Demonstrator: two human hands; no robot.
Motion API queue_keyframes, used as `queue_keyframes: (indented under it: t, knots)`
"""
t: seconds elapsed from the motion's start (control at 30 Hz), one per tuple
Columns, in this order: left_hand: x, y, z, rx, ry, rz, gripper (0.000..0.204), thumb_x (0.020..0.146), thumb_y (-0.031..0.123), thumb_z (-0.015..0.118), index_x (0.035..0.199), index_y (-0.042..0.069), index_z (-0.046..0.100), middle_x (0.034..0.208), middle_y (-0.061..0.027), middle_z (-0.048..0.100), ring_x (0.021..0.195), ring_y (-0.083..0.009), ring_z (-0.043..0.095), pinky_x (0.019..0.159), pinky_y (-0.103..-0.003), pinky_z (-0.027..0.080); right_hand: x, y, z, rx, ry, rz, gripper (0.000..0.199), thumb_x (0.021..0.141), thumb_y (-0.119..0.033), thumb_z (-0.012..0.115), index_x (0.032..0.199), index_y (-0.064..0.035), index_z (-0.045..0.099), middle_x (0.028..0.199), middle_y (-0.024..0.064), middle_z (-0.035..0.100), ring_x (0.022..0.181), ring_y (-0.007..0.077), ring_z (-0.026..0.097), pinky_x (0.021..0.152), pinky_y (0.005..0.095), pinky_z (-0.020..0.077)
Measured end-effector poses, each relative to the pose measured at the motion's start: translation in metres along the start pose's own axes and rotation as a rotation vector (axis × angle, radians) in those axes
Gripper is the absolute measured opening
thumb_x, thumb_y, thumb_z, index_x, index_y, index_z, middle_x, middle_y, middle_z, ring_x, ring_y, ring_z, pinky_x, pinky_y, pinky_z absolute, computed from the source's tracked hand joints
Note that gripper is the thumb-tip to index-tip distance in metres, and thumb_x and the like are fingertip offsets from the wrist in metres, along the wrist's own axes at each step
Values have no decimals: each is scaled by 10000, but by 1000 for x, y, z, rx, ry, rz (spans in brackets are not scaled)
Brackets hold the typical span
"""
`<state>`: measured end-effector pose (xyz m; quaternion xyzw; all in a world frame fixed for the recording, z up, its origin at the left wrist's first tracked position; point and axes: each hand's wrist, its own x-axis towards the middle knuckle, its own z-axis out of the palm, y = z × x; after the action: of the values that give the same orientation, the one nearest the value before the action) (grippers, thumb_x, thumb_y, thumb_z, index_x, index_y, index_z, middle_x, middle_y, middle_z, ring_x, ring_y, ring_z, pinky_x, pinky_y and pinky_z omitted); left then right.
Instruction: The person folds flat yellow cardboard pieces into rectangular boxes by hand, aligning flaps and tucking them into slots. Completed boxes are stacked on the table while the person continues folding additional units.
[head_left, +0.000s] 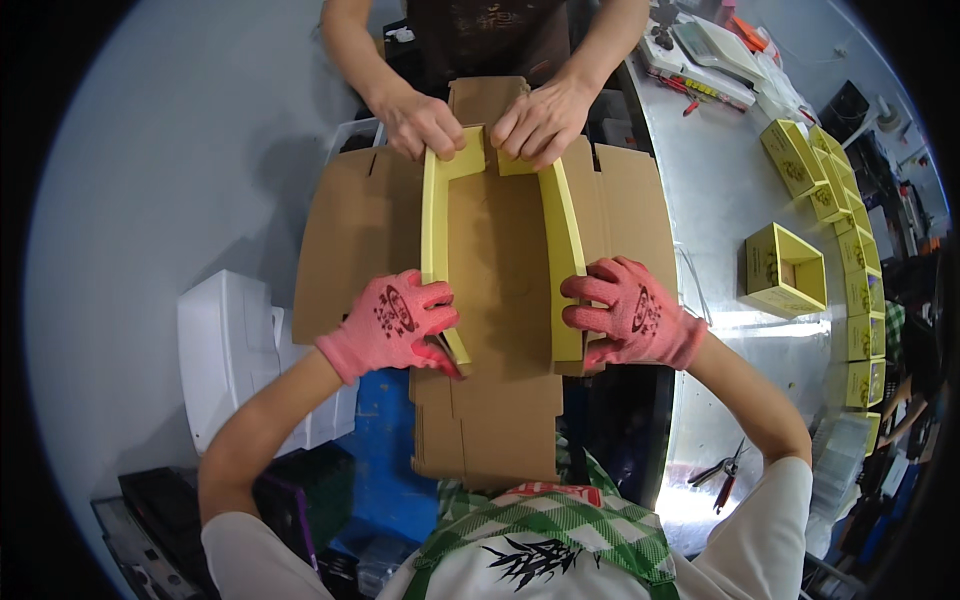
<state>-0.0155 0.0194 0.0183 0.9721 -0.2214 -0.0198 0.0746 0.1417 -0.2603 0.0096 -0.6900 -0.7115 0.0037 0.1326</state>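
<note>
Each grip curls closed, left hand [392, 318] and right hand [640, 308] clasping near ends of two yellow strips [435, 225] along the central panel's side edges on the cardboard [500, 270], seemingly keeping them upright.

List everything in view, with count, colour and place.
Cardboard blank: apparently one, brown, centre
Left yellow strip: one, yellow, over the cardboard
Right yellow strip: one, yellow, opposite
Lone yellow box: one, yellow, on the table
Row of yellow boxes: several, yellow, far right
Metal table: one, silver, right
Pliers-like tool: one, dark and red, lower right
White bin: at least one, white, left
Co-worker's hands: two, bare, strips' far ends
Smaller clutter: uncountable, mixed, edges
Apron: one, green-and-white check, bottom
Left hand: one, pink glove, gripping left strip
Right hand: one, pink glove, gripping right strip
</note>
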Motion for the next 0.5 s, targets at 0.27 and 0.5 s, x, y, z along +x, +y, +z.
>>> queue_keyframes:
  t: [0.27,0.5]
  knots:
    - [33,58,39,51,431,-522,520,661,344,786,1141,183,663,785,-1,548,684,-235,530,601,-345,471,35,-9,59,-161,551,271,349,632,-432,770,710,-170,553,749,-14,502,649,215,465,577,345,402]
    - [34,58,54,239,473,-488,492,598,530,752,950,193,684,729,31,525,621,-200,502,567,-305,450,10,-21,39,214,419,251,394,719,-329,713,1070,-187,604,1096,85,530,929,280,505,796,423,431]
